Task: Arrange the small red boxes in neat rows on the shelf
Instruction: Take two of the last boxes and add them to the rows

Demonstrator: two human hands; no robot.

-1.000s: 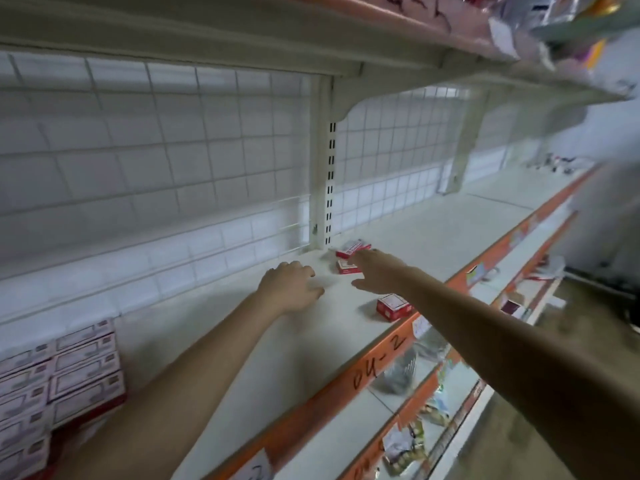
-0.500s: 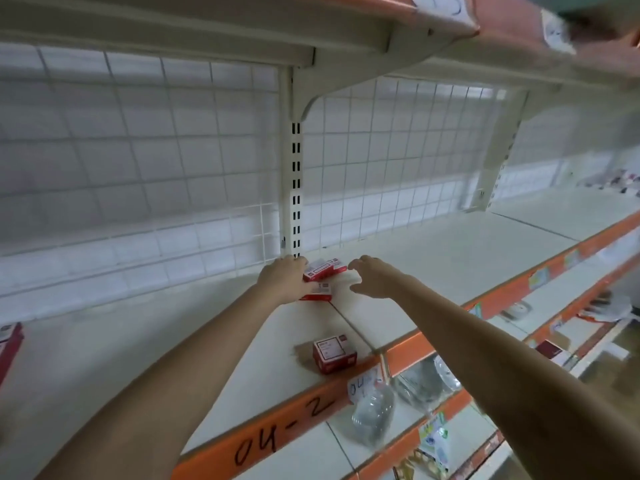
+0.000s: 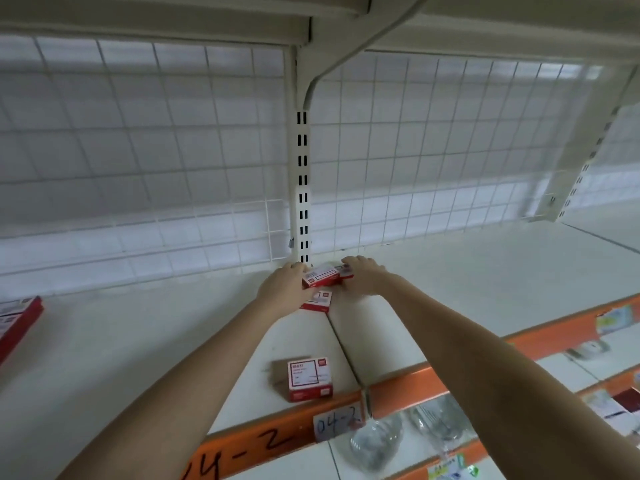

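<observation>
Both my hands reach to the back of the white shelf [image 3: 138, 341], by the slotted upright. My left hand [image 3: 284, 289] and my right hand [image 3: 363, 277] press from either side on a small red box [image 3: 322, 276] that sits raised at the back. A further red box [image 3: 347, 270] lies under my right fingers. Another red box [image 3: 318, 301] lies flat just in front, between my wrists. A lone red box [image 3: 309, 379] stands near the shelf's orange front edge. A stack of red boxes [image 3: 15, 322] shows at the far left edge.
A white wire grid [image 3: 156, 168] backs the shelf, with a slotted post [image 3: 302, 188] in the middle. The orange front rail [image 3: 408, 386] carries a "04-2" label [image 3: 337, 424]. Lower shelves hold clear plastic bags [image 3: 377, 441] and packets.
The view has swung left and closer. My two hands have closed in on the raised red box at the back; a second ago the left hand was a fist away from it.
</observation>
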